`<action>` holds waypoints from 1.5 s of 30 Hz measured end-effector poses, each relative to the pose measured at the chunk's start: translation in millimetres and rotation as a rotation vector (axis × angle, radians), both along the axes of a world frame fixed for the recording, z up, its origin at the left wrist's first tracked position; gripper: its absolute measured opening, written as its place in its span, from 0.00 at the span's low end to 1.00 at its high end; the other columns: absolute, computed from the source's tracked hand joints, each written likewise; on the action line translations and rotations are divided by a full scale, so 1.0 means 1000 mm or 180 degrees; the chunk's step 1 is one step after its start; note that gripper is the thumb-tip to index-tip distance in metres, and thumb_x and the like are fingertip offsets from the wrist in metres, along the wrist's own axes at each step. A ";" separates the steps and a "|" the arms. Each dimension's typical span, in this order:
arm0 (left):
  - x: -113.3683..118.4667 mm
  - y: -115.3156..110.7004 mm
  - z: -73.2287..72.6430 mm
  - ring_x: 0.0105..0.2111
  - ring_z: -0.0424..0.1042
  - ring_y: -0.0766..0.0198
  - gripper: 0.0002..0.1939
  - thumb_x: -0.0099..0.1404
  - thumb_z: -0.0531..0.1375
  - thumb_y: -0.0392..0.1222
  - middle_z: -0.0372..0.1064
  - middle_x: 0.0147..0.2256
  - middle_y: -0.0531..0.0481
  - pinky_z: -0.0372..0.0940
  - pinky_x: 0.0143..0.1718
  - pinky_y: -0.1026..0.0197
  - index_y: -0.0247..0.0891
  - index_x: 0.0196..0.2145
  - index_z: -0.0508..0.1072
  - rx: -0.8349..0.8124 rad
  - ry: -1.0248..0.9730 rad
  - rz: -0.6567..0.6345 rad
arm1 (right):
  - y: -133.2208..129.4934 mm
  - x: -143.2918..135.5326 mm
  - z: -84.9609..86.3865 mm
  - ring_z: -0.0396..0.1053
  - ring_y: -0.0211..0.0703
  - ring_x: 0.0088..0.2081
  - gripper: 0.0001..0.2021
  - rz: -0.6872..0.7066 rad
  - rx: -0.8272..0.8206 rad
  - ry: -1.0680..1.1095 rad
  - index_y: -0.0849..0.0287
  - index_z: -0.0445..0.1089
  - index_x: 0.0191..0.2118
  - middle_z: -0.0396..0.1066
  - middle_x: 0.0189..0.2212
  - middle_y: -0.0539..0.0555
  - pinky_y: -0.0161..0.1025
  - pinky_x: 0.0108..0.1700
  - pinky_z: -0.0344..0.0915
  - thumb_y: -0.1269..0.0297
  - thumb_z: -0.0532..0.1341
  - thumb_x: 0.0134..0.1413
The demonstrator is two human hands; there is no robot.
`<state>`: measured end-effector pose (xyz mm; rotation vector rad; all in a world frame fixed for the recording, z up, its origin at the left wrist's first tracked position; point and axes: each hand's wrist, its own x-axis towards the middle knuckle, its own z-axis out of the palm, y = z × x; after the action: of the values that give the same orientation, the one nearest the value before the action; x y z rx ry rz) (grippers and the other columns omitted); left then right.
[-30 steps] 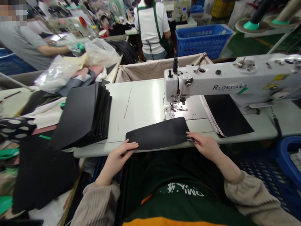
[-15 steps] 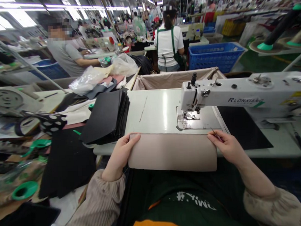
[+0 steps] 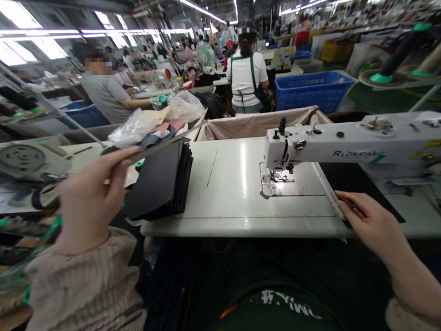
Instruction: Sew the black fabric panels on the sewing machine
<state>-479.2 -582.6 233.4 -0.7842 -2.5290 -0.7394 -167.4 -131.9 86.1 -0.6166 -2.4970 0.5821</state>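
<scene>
My left hand [image 3: 95, 199], blurred, is raised at the left with thumb and fingers closed on a thin panel [image 3: 162, 146]. The panel shows nearly edge-on, tilted above a stack of black panels [image 3: 152, 182]. My right hand [image 3: 370, 218] is at the right of the table, its fingers curled round a slim purplish tool [image 3: 357, 212] whose kind is mostly hidden. Its thumb and fingertips touch the near end of a pale, narrow edge [image 3: 328, 188] beside a flat black sheet [image 3: 355, 185]. A white sewing machine [image 3: 321, 142] stands just beyond that hand.
The pale sewing table [image 3: 221, 199] lies before me. A cloth-lined bin [image 3: 255, 125] is behind it, and a blue basket [image 3: 312, 92] farther back. Plastic bags and scraps [image 3: 135, 125] lie at the left. Two co-workers are ahead, one with a white shirt [image 3: 244, 73].
The beige-faced panel held between both hands has left the lap area. My left hand has swung up and left with a panel; my right hand has moved right to the pale edge.
</scene>
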 end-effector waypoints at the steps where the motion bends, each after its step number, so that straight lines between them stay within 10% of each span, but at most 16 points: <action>1: -0.008 0.003 -0.016 0.54 0.68 0.55 0.24 0.73 0.49 0.56 0.66 0.56 0.56 0.61 0.58 0.49 0.45 0.60 0.66 -0.0332 0.0174 -0.0108 | 0.011 0.011 -0.011 0.71 0.55 0.50 0.23 -0.0143 0.0168 -0.0164 0.50 0.69 0.56 0.72 0.52 0.56 0.51 0.54 0.65 0.45 0.54 0.61; 5: -0.031 0.007 -0.089 0.57 0.67 0.55 0.24 0.73 0.46 0.53 0.67 0.58 0.47 0.61 0.59 0.51 0.39 0.58 0.68 -0.0980 0.0107 -0.0629 | 0.046 0.051 -0.055 0.71 0.62 0.50 0.33 -0.0240 0.0472 -0.0887 0.52 0.64 0.62 0.64 0.61 0.58 0.55 0.48 0.69 0.38 0.54 0.57; 8: -0.029 0.000 -0.118 0.59 0.65 0.54 0.22 0.73 0.47 0.49 0.64 0.61 0.48 0.60 0.60 0.52 0.44 0.60 0.66 -0.0888 0.0234 -0.0370 | 0.058 0.068 -0.071 0.73 0.60 0.47 0.31 -0.0165 0.0429 -0.1063 0.50 0.64 0.62 0.65 0.61 0.55 0.54 0.45 0.71 0.39 0.51 0.59; 14: -0.014 -0.007 -0.118 0.52 0.71 0.49 0.21 0.73 0.49 0.44 0.70 0.54 0.40 0.63 0.52 0.51 0.36 0.60 0.66 -0.0586 0.0754 0.0669 | 0.071 0.074 -0.067 0.74 0.61 0.47 0.27 0.0017 0.0414 -0.0959 0.48 0.70 0.56 0.73 0.54 0.55 0.54 0.43 0.70 0.41 0.50 0.61; 19: -0.015 -0.001 -0.127 0.56 0.67 0.51 0.20 0.72 0.52 0.46 0.66 0.58 0.45 0.62 0.57 0.48 0.41 0.59 0.67 -0.0882 0.0520 0.0081 | 0.067 0.070 -0.054 0.75 0.52 0.39 0.21 -0.0318 0.0933 -0.0700 0.52 0.73 0.50 0.76 0.46 0.62 0.46 0.34 0.66 0.48 0.49 0.65; 23: -0.014 0.012 -0.124 0.61 0.60 0.46 0.23 0.67 0.59 0.47 0.57 0.64 0.51 0.56 0.62 0.40 0.51 0.59 0.67 -0.0647 0.0858 -0.0111 | 0.015 0.050 -0.023 0.73 0.44 0.35 0.11 0.0166 0.0761 -0.0249 0.56 0.70 0.46 0.75 0.41 0.55 0.40 0.35 0.63 0.59 0.55 0.64; 28: 0.029 0.111 -0.131 0.62 0.61 0.53 0.22 0.72 0.52 0.41 0.60 0.62 0.49 0.58 0.63 0.46 0.47 0.62 0.62 -0.0110 0.0247 -0.1405 | -0.091 -0.012 -0.005 0.69 0.39 0.32 0.07 0.1921 -0.0130 -0.0823 0.56 0.70 0.41 0.73 0.36 0.51 0.36 0.35 0.59 0.68 0.56 0.61; 32: 0.091 0.216 -0.183 0.67 0.51 0.58 0.28 0.73 0.51 0.48 0.52 0.67 0.48 0.55 0.66 0.54 0.44 0.67 0.53 -0.1022 -0.0347 -0.3232 | -0.139 -0.054 -0.017 0.70 0.39 0.33 0.06 0.2919 -0.0582 -0.0938 0.57 0.71 0.41 0.75 0.36 0.50 0.35 0.34 0.59 0.64 0.60 0.60; 34: 0.111 0.239 -0.212 0.68 0.49 0.57 0.31 0.72 0.52 0.50 0.50 0.67 0.46 0.51 0.68 0.53 0.41 0.68 0.49 -0.1312 -0.0317 -0.3439 | -0.135 -0.068 -0.023 0.72 0.39 0.37 0.09 0.3169 -0.0954 -0.0813 0.56 0.73 0.43 0.77 0.37 0.50 0.34 0.38 0.62 0.60 0.59 0.62; 40: 0.100 0.197 -0.236 0.68 0.47 0.54 0.32 0.73 0.51 0.52 0.47 0.68 0.44 0.48 0.68 0.46 0.40 0.69 0.49 -0.1368 -0.0371 -0.2342 | -0.062 -0.137 -0.044 0.70 0.44 0.52 0.19 0.1416 -0.0262 -0.0749 0.55 0.63 0.60 0.69 0.57 0.55 0.39 0.47 0.67 0.62 0.52 0.67; 45: 0.069 0.170 -0.228 0.68 0.48 0.55 0.33 0.73 0.50 0.52 0.46 0.69 0.46 0.50 0.67 0.47 0.43 0.70 0.43 -0.1425 -0.0430 -0.1905 | -0.033 -0.177 -0.060 0.72 0.46 0.51 0.24 0.1120 0.0784 -0.1280 0.50 0.56 0.65 0.61 0.64 0.54 0.37 0.39 0.70 0.63 0.53 0.64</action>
<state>-410.4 -412.4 5.4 -1.7417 -2.6253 -0.3915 -344.4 -165.3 25.7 -0.2129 -3.0260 0.2797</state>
